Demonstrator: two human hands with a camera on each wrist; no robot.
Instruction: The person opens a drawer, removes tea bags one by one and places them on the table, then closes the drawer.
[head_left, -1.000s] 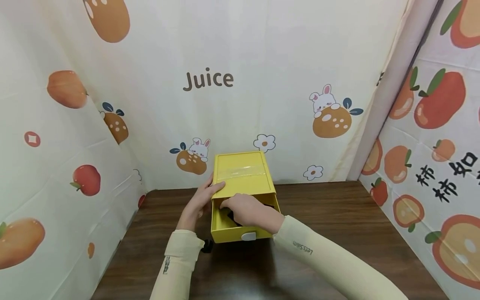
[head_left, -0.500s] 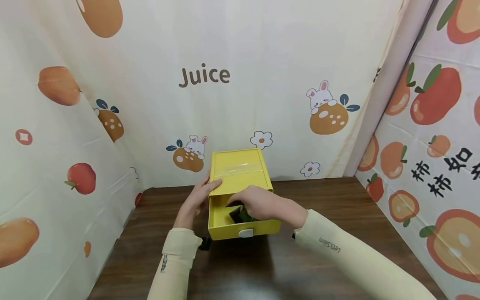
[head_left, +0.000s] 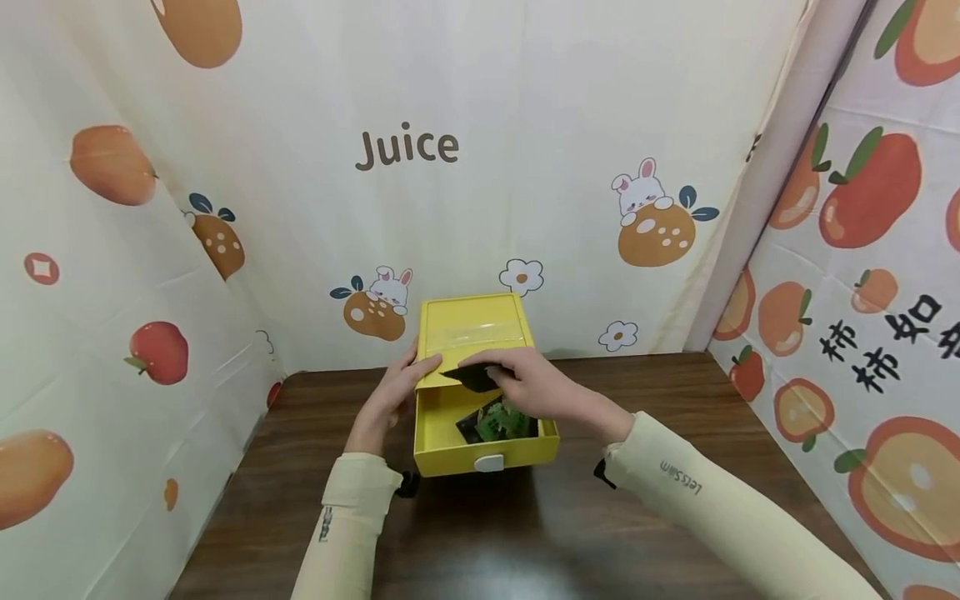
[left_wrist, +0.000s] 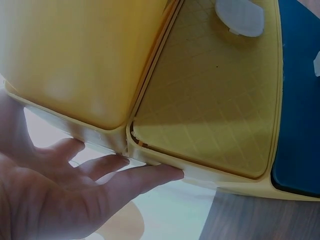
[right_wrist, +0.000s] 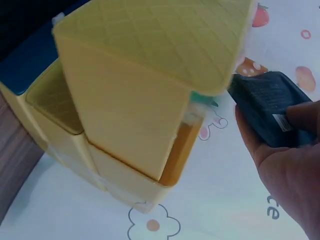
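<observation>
A small yellow drawer cabinet [head_left: 472,321] stands against the back curtain with its top drawer [head_left: 446,462] pulled out. My left hand [head_left: 386,398] steadies the cabinet's left side, thumb on the top edge; the left wrist view shows its fingers nearly straight against the side wall. Above the drawer, my right hand [head_left: 546,388] pinches a flat dark packet [right_wrist: 270,107] between thumb and fingers; a white barcode label shows on it. Inside the drawer lie a crinkled green packet [head_left: 501,421] and a dark piece [head_left: 467,427] beside it, partly hidden by my right hand.
Below the open drawer are a closed yellow drawer [left_wrist: 215,95] and a blue drawer [left_wrist: 300,100]. The open drawer's front has a white knob [head_left: 489,463]. Brown wood table [head_left: 615,517] surrounds the cabinet, with fruit-printed curtains [head_left: 570,125] behind and at both sides.
My right hand has risen from inside the drawer, lifting the dark packet above it and uncovering the green packet. My left hand has stayed against the cabinet.
</observation>
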